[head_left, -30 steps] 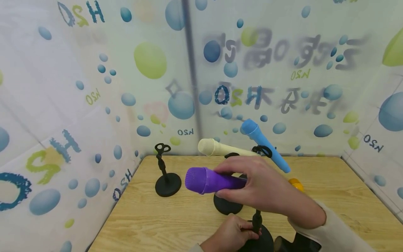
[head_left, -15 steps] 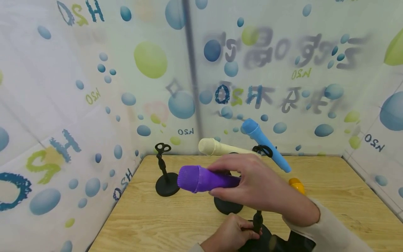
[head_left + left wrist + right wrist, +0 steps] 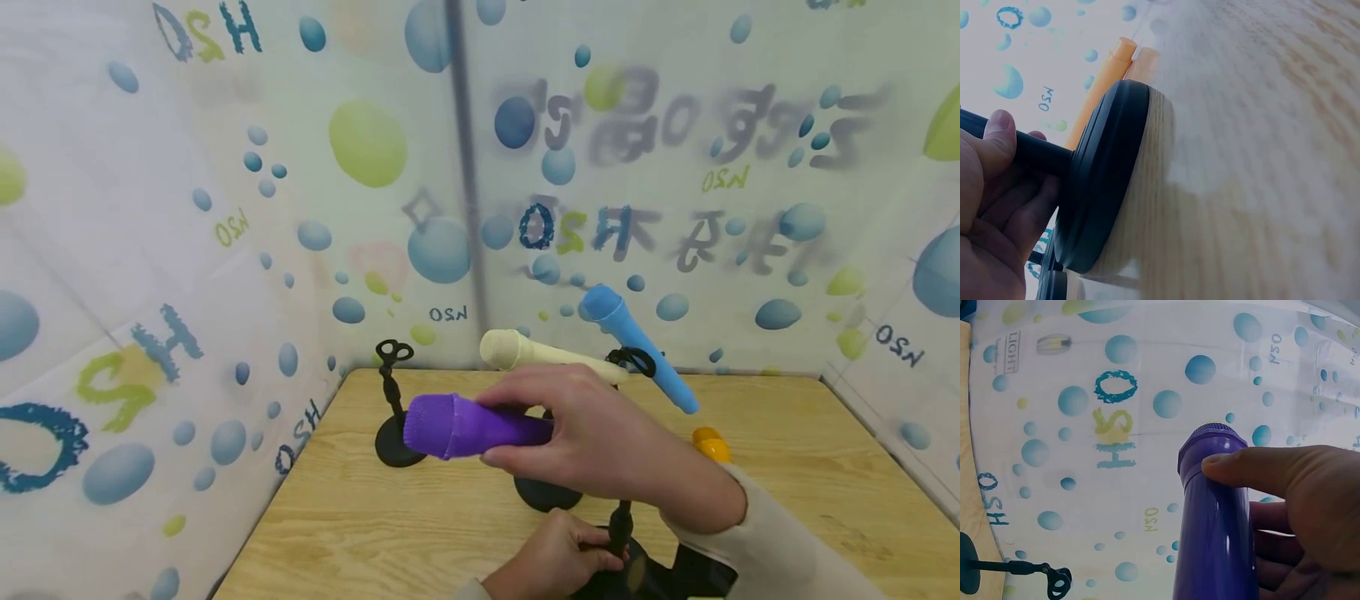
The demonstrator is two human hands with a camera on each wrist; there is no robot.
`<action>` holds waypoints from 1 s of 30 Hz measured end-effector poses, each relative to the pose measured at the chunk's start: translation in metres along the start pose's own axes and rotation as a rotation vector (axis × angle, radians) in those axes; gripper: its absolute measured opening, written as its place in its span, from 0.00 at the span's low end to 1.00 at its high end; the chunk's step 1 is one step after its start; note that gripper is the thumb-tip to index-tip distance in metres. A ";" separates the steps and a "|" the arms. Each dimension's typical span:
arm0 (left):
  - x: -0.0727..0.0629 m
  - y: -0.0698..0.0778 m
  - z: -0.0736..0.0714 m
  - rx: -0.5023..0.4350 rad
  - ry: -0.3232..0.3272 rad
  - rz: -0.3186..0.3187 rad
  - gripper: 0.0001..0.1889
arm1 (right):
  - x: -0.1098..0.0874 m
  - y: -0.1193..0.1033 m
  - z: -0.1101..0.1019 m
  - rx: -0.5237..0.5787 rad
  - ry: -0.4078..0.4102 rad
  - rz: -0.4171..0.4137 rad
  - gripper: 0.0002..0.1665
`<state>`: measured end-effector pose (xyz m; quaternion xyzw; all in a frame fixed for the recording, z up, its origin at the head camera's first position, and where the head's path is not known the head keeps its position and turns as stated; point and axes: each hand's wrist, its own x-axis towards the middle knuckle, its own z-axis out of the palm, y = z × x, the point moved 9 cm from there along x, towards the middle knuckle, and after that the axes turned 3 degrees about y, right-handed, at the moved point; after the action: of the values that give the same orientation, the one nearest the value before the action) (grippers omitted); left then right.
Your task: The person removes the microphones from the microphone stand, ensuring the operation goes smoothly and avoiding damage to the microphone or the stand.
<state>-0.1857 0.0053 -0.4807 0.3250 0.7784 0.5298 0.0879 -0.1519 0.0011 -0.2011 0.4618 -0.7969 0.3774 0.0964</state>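
My right hand (image 3: 592,437) grips a purple microphone (image 3: 468,427) by its handle, the head pointing left above the table. In the right wrist view the thumb lies just below the head of the microphone. Under that hand, my left hand (image 3: 551,557) pinches the pole of a black microphone stand (image 3: 619,527) just above its round base (image 3: 1107,178), which stands on the table. The right hand hides the top of this stand, so I cannot tell whether the microphone touches its clip.
Behind the hands, a cream microphone (image 3: 510,350) and a blue microphone (image 3: 637,346) sit tilted on stands. At left stands a black stand (image 3: 397,440) with a bare clip. An orange microphone (image 3: 708,444) is at right on the wooden table (image 3: 337,517). Patterned curtains surround it.
My right hand has moved left with the purple microphone. The left hand keeps its hold on the stand's pole. The head view has shifted slightly.
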 end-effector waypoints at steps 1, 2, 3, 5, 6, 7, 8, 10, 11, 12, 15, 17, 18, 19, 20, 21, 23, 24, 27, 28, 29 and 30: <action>0.000 0.000 0.000 0.001 0.001 0.004 0.09 | 0.001 -0.001 0.001 0.007 -0.006 -0.001 0.18; 0.000 0.000 0.000 0.001 0.002 0.006 0.08 | 0.003 -0.003 0.002 0.014 -0.012 -0.003 0.18; 0.001 0.000 -0.001 0.005 0.004 0.006 0.08 | 0.005 -0.005 0.003 0.013 -0.013 -0.008 0.18; 0.001 0.001 -0.001 0.015 0.015 0.013 0.08 | 0.008 -0.010 0.004 0.009 -0.011 -0.027 0.18; 0.001 0.002 -0.002 0.021 0.023 0.021 0.09 | 0.010 -0.013 0.005 0.001 -0.007 -0.040 0.18; 0.001 0.002 -0.002 0.031 0.032 0.031 0.09 | 0.011 -0.015 0.005 -0.007 -0.001 -0.052 0.18; 0.001 0.003 -0.002 0.043 0.041 0.035 0.09 | 0.013 -0.018 0.005 -0.015 0.005 -0.064 0.19; 0.000 0.004 -0.003 0.060 0.055 0.044 0.10 | 0.015 -0.022 0.005 -0.027 0.014 -0.081 0.20; -0.001 0.004 -0.003 0.055 0.055 0.042 0.11 | 0.015 -0.024 0.005 -0.028 0.016 -0.085 0.20; -0.001 0.004 -0.002 0.052 0.053 0.041 0.11 | 0.016 -0.025 0.004 -0.027 0.018 -0.088 0.21; -0.002 0.004 -0.002 0.031 0.041 0.035 0.11 | 0.017 -0.028 0.003 -0.021 0.018 -0.090 0.21; -0.001 0.003 -0.001 0.014 0.028 0.039 0.11 | 0.017 -0.030 0.001 -0.020 0.025 -0.101 0.21; 0.000 0.003 0.000 0.008 0.023 0.043 0.11 | 0.018 -0.031 -0.001 -0.022 0.030 -0.109 0.21; 0.000 0.002 0.000 0.001 0.018 0.045 0.12 | 0.017 -0.033 -0.002 -0.026 0.035 -0.116 0.21; 0.001 0.002 0.001 -0.009 0.013 0.045 0.12 | 0.017 -0.034 -0.003 -0.032 0.042 -0.125 0.21; 0.001 0.001 0.001 -0.014 0.011 0.045 0.12 | 0.017 -0.035 -0.005 -0.039 0.049 -0.130 0.21; 0.002 0.000 0.002 -0.019 0.009 0.042 0.12 | 0.017 -0.036 -0.007 -0.060 0.060 -0.133 0.22; 0.002 0.000 0.002 -0.015 0.008 0.044 0.12 | 0.017 -0.035 -0.008 -0.069 0.064 -0.133 0.23; 0.002 0.000 0.003 -0.019 -0.005 0.038 0.11 | 0.015 -0.033 -0.010 -0.083 0.066 -0.123 0.23; 0.002 -0.001 0.003 -0.021 -0.012 0.034 0.10 | 0.015 -0.032 -0.011 -0.089 0.066 -0.120 0.22; 0.003 -0.001 0.003 -0.021 -0.020 0.027 0.10 | 0.014 -0.031 -0.011 -0.095 0.065 -0.116 0.21; 0.003 -0.001 0.003 -0.024 -0.028 0.017 0.10 | 0.012 -0.029 -0.012 -0.098 0.064 -0.110 0.21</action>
<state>-0.1870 0.0087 -0.4825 0.3380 0.7680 0.5352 0.0978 -0.1376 -0.0074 -0.1718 0.4873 -0.7844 0.3465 0.1648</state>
